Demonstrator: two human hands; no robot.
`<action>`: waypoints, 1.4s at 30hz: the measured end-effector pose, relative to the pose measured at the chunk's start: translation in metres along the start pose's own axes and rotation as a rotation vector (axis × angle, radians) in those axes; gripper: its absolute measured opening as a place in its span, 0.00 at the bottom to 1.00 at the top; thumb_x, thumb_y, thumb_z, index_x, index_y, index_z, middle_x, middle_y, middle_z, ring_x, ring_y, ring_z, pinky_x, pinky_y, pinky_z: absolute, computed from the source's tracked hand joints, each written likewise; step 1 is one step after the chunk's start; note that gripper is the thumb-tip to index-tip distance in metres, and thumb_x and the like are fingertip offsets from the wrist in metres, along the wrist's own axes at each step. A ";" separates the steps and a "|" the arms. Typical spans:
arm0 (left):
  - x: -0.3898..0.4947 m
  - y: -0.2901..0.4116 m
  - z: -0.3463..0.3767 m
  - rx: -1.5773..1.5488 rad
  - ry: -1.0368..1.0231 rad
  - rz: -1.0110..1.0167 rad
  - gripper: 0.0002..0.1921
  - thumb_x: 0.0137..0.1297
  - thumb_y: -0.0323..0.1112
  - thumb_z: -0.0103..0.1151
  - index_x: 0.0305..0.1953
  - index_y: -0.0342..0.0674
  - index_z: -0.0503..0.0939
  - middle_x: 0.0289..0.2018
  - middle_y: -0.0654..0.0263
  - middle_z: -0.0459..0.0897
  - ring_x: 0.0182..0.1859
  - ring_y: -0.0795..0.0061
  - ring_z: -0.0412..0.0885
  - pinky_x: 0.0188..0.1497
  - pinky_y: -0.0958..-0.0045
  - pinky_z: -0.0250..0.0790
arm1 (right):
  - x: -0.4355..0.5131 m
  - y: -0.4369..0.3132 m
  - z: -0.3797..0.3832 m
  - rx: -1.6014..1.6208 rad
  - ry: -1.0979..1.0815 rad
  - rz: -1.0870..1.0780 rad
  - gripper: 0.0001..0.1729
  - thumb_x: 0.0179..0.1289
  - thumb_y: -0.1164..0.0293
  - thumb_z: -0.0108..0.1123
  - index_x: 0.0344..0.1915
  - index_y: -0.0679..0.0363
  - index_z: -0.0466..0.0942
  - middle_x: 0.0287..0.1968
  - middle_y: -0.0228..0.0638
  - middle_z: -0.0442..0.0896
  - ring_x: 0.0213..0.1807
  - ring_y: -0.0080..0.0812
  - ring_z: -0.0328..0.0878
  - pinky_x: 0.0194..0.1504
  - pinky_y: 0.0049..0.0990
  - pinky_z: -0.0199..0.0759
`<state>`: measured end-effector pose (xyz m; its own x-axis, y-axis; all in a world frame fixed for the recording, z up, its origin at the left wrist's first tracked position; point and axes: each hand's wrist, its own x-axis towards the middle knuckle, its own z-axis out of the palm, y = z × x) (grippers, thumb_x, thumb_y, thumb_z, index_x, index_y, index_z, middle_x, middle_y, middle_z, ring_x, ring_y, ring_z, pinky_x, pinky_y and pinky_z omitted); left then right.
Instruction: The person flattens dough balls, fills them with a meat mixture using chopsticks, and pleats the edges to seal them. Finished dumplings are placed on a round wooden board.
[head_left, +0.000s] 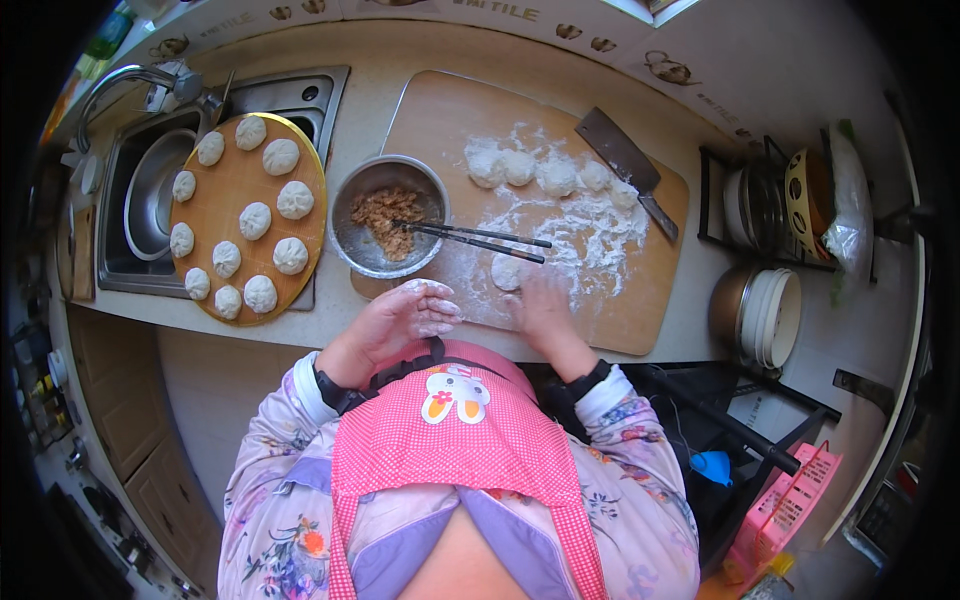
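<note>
My left hand (417, 311), dusted with flour, hovers near the front edge of the wooden board (637, 315) with its fingers loosely curved and nothing in it. My right hand (545, 306) is blurred over the board, right beside a floured round of dough (508, 271); whether its fingers touch the dough is unclear. Just beyond my left hand stands a metal bowl (341, 244) of minced filling (386, 217). A pair of dark chopsticks (480, 234) rests in the filling and reaches out over the board. Several dough pieces (559, 178) lie in a floury row further back.
A cleaver (619, 150) lies at the board's back right. On the left, a round tray (309, 281) of several pleated buns (255, 220) rests over part of the sink (112, 262), below the faucet (127, 73). Pots (750, 315) and a rack (709, 195) stand on the right.
</note>
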<state>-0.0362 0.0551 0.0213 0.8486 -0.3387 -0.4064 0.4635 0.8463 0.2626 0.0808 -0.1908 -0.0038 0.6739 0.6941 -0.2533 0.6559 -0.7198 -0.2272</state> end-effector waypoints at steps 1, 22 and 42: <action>0.001 0.000 0.001 0.006 -0.005 -0.003 0.18 0.69 0.39 0.43 0.52 0.32 0.69 0.45 0.50 0.78 0.49 0.60 0.77 0.53 0.64 0.69 | 0.003 -0.006 0.004 -0.033 -0.036 -0.005 0.36 0.61 0.57 0.52 0.64 0.64 0.58 0.64 0.50 0.61 0.65 0.51 0.56 0.67 0.47 0.43; -0.001 0.002 -0.001 0.023 -0.005 0.029 0.18 0.70 0.40 0.41 0.52 0.33 0.69 0.45 0.51 0.77 0.49 0.61 0.77 0.54 0.64 0.69 | 0.013 -0.007 0.002 -0.003 -0.138 0.080 0.41 0.58 0.54 0.54 0.67 0.60 0.54 0.68 0.41 0.57 0.70 0.45 0.50 0.66 0.54 0.37; 0.000 0.003 0.000 0.006 0.047 0.051 0.17 0.69 0.40 0.42 0.51 0.33 0.70 0.44 0.51 0.78 0.49 0.60 0.77 0.54 0.63 0.69 | 0.004 -0.022 -0.010 -0.030 -0.149 -0.103 0.40 0.58 0.54 0.54 0.67 0.58 0.54 0.69 0.40 0.54 0.72 0.41 0.47 0.67 0.55 0.37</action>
<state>-0.0353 0.0575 0.0224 0.8583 -0.2756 -0.4330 0.4219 0.8592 0.2894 0.0726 -0.1717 0.0094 0.5465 0.7528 -0.3669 0.7302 -0.6428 -0.2315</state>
